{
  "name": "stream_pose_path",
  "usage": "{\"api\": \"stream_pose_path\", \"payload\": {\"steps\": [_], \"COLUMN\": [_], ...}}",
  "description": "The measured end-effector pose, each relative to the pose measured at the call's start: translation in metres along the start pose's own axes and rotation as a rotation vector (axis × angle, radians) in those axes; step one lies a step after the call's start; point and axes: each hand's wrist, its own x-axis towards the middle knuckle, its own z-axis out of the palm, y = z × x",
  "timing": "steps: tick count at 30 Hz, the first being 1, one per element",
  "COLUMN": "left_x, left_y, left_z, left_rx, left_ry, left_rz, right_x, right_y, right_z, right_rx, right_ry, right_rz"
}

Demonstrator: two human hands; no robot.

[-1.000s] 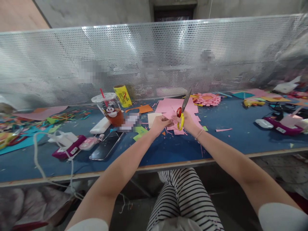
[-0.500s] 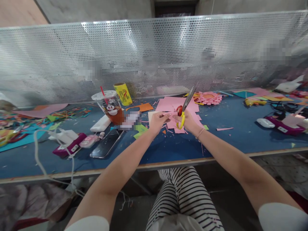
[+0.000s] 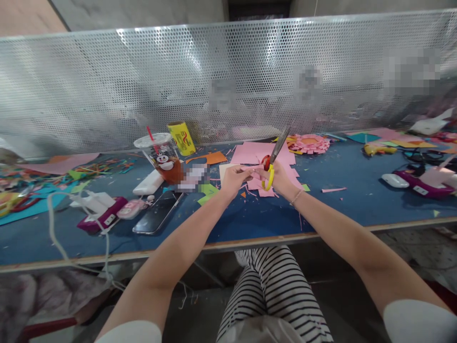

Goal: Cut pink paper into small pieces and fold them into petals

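Observation:
My left hand [image 3: 235,181] pinches a small strip of pink paper [image 3: 249,168] above the table. My right hand [image 3: 280,182] has scissors [image 3: 279,144] with red and yellow handles hooked in it, the blades pointing up and away. The fingertips of that hand also touch the pink strip, close to my left fingers. Under and behind both hands lie pink paper sheets [image 3: 244,151] with small cuttings around them. A pink fringed paper flower [image 3: 310,144] rests just beyond my right hand. The exact shape of the held strip is partly hidden by my fingers.
Left of my hands stand a drink cup [image 3: 166,162] with a red straw and a yellow roll [image 3: 182,138]. Nearer lie a phone [image 3: 157,214] and a purple power strip [image 3: 103,216] with white cables. A yellow glue gun [image 3: 379,149] lies right; a perforated metal screen [image 3: 250,71] stands behind.
My fingers have shifted slightly on the pink strip, and the two hands' fingertips sit closer together. The scissors stay in my right hand. The view has tilted a little.

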Motion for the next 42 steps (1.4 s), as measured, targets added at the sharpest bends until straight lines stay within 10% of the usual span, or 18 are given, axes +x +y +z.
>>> {"api": "stream_pose_path", "payload": {"steps": [42], "left_x": [-0.0003], "left_y": [0.0054], "left_z": [0.0013], "left_rx": [-0.096], "left_ry": [0.077], "left_rz": [-0.021], "right_x": [0.0022], "right_y": [-0.0064], "right_z": [-0.0005], "right_rx": [-0.126], "right_ry": [0.089], "right_rz": [-0.102]}}
